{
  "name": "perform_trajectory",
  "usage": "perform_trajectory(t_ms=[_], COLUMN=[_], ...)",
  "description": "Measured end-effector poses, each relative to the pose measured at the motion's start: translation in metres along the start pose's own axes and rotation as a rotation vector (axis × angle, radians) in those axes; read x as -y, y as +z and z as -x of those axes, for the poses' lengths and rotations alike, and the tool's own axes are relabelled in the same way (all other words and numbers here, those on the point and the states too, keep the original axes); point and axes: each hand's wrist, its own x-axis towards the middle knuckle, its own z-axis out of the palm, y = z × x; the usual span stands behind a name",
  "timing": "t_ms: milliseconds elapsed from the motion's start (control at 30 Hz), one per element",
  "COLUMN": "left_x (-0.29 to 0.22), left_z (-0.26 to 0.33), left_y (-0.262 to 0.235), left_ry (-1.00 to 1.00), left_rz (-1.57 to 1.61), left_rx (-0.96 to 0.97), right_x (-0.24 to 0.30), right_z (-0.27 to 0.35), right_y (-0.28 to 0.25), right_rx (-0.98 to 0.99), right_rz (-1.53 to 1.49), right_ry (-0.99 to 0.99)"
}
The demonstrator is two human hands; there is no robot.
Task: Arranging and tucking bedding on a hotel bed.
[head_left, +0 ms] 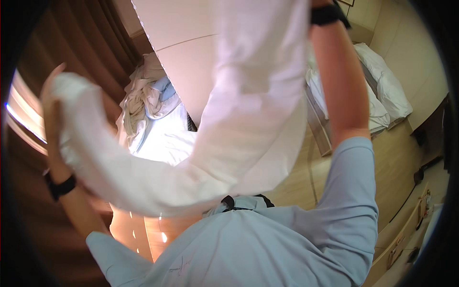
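A long white cloth (234,138), blurred in places, hangs in a deep curve in front of me; I cannot tell what kind of linen it is. My left hand (51,103), raised at the far left, grips one end of it, with one finger pointing up beside the fabric. On the other side the cloth rises past the top edge of the view. My right arm is stretched up alongside, and only a sliver of my right hand (319,3) shows above a black wristband. Its fingers are out of sight.
Brown curtains (81,38) hang at the left. Beyond the cloth lies crumpled beige and blue bedding (148,95). White pillows (382,91) rest on a low bed frame at the right, beside a wooden floor (387,165). Part of a pale panel (184,62) stands behind the cloth.
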Motion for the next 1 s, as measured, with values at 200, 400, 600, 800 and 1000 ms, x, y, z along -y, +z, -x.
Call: perform_trajectory(t_ms=[200, 400, 600, 800, 1000], left_x=[-0.087, -0.069, -0.063, -0.059, -0.067], left_z=[-0.033, 0.007, 0.136, 0.267, 0.317], left_y=[0.15, 0.164, 0.137, 0.128, 0.185], left_ry=[0.231, 0.131, -0.01, -0.032, -0.18], left_rz=[-0.261, -0.052, 0.362, 0.783, 0.794], left_rx=[0.052, 0.139, 0.283, 0.304, 0.177], right_x=[0.038, -0.163, -0.295, -0.316, -0.25], right_z=[0.053, 0.149, 0.338, 0.324, 0.267], right_y=[0.215, 0.135, 0.254, 0.284, 0.276], right_rx=[0.532, 0.613, 0.494, 0.017, 0.105], right_rz=[-0.249, 0.511, -0.156, -0.471, -1.009], right_ry=[-0.318, -0.366, 0.31, 0.505, 0.646])
